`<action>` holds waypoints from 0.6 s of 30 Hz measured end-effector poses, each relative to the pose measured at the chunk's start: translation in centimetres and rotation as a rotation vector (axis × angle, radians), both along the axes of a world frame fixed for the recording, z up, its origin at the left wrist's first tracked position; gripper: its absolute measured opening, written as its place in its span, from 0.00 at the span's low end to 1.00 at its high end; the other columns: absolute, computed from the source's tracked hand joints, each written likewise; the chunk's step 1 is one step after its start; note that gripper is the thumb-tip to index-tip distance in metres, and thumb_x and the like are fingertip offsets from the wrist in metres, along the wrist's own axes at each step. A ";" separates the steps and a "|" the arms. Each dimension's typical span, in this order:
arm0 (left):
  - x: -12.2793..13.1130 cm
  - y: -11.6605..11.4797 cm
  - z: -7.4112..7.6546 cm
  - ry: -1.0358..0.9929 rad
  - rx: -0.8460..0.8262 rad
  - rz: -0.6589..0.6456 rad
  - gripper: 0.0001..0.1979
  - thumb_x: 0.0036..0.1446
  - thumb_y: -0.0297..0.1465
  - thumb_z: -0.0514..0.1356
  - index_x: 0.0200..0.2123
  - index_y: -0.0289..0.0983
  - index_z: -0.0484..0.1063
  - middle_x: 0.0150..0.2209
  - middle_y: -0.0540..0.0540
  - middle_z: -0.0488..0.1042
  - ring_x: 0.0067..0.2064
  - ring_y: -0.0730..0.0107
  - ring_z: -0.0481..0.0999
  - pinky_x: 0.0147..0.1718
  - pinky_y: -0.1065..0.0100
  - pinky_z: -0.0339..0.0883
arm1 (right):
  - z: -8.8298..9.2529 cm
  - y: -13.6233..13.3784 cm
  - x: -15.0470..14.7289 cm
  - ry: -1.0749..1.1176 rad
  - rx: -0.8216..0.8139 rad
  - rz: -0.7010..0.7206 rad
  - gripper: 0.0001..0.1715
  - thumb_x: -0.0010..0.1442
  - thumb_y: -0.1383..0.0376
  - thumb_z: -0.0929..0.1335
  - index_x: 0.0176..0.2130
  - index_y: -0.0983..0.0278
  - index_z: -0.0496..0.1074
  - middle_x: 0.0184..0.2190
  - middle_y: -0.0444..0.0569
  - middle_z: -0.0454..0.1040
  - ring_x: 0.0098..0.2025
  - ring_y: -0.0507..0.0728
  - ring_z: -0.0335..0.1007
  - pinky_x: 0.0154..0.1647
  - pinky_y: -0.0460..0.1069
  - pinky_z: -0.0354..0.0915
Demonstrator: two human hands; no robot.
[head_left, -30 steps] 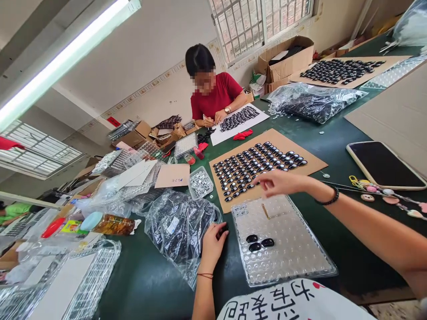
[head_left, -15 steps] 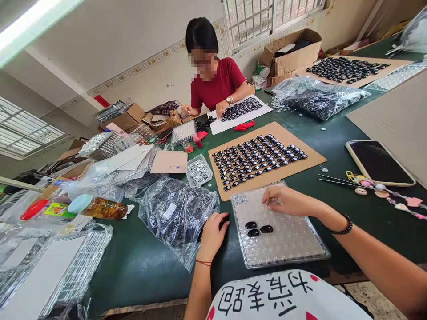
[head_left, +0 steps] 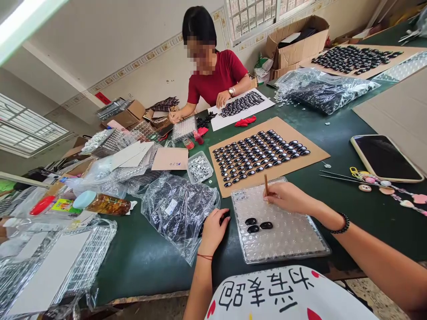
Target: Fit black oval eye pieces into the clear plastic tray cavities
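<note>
A thin brown wooden stick (head_left: pixel 266 186) stands almost upright in my right hand (head_left: pixel 287 198), pinched between thumb and fingers. Its lower end is over the upper part of a clear plastic tray of round bumps (head_left: pixel 283 240). Three glossy black oval pieces (head_left: pixel 253 229) lie on the tray, left of its middle, and a few small clear bits (head_left: pixel 240 195) are at its top left corner. Left of the tray, my left hand (head_left: pixel 213 229) is closed with curled fingers round a black oval piece (head_left: pixel 225 216), partly hidden. It rests against a clear bag of black pieces (head_left: pixel 176 209).
Beyond the tray, a brown board (head_left: pixel 316 158) carries rows of black ovals with pale discs. A tub of small discs (head_left: pixel 199 167), a phone (head_left: pixel 387 158) and tweezers (head_left: pixel 340 178) lie around. Across the table a co-worker (head_left: pixel 216 75) handles similar pieces. Jars and packaging crowd the left.
My right hand has tipped the stick more upright over the tray. My left hand stays beside the bag. The co-worker's one hand has moved to a tray of bumps. The view shifted slightly.
</note>
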State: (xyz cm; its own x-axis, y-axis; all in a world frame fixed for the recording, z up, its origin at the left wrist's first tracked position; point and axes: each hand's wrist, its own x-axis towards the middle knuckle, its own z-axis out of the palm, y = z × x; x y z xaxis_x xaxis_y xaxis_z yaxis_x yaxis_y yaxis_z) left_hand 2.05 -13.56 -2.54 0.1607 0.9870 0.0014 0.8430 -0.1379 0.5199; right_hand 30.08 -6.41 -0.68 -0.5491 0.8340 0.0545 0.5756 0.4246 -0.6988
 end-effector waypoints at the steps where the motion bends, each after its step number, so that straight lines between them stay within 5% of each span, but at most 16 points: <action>1: 0.0 0.0 0.0 0.000 0.000 -0.001 0.12 0.55 0.30 0.53 0.42 0.39 0.70 0.32 0.48 0.68 0.33 0.68 0.69 0.34 0.67 0.64 | -0.1 0.0 0.1 0.020 -0.026 -0.034 0.09 0.58 0.63 0.62 0.31 0.63 0.70 0.27 0.46 0.75 0.29 0.54 0.70 0.29 0.46 0.60; 9: 0.0 -0.2 0.2 -0.039 0.001 0.010 0.11 0.55 0.30 0.54 0.41 0.39 0.71 0.31 0.48 0.68 0.32 0.68 0.69 0.34 0.66 0.63 | -0.3 0.5 -0.5 0.132 -0.070 -0.115 0.13 0.57 0.58 0.63 0.32 0.64 0.71 0.28 0.47 0.75 0.29 0.54 0.69 0.28 0.46 0.61; 18: -0.5 -0.4 -0.2 -0.398 0.032 0.313 0.12 0.52 0.38 0.57 0.36 0.38 0.63 0.24 0.53 0.63 0.25 0.72 0.64 0.27 0.70 0.58 | 1.1 1.0 -4.9 -0.026 0.035 -0.020 0.24 0.62 0.56 0.57 0.22 0.65 0.69 0.20 0.49 0.71 0.21 0.53 0.64 0.21 0.47 0.53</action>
